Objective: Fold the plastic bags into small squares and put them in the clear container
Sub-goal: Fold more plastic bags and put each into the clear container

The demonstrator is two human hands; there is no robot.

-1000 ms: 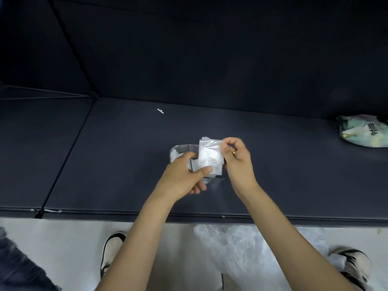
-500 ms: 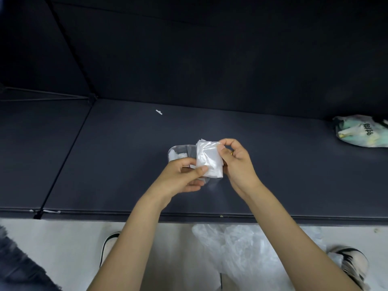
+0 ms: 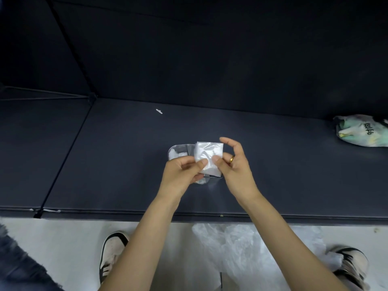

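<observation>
Both hands met over the middle of the dark matte table (image 3: 126, 164), each with a grip on the same folded square of translucent white plastic bag (image 3: 207, 156). The left hand (image 3: 180, 175) pinched the square's near left edge, its thumb lying across the front face and its curled fingers tucked behind. The right hand (image 3: 235, 164), a gold ring (image 3: 231, 159) on one finger, pressed its thumb onto the face just right of the left thumb, with at least one finger behind the plastic; its index finger arched free above the square's far right corner, not touching it. The two thumbs sat close together near the centre of the lower half of the square.

The folded square was held upright and slightly tilted, directly above the right part of the clear rounded plastic container (image 3: 178, 149), which stood on the table beneath and just beyond the hands. White folded plastic (image 3: 174, 154) already lay inside the container's left side.

Far to the right on the table sat a crumpled pale green and white printed bag (image 3: 361, 131), well apart from the hands. A small white scrap (image 3: 159, 111) lay on the table beyond the container. On the light floor near the person, a heap of loose clear plastic bags (image 3: 247, 248) lay between two dark-and-white shoes (image 3: 112, 253).
</observation>
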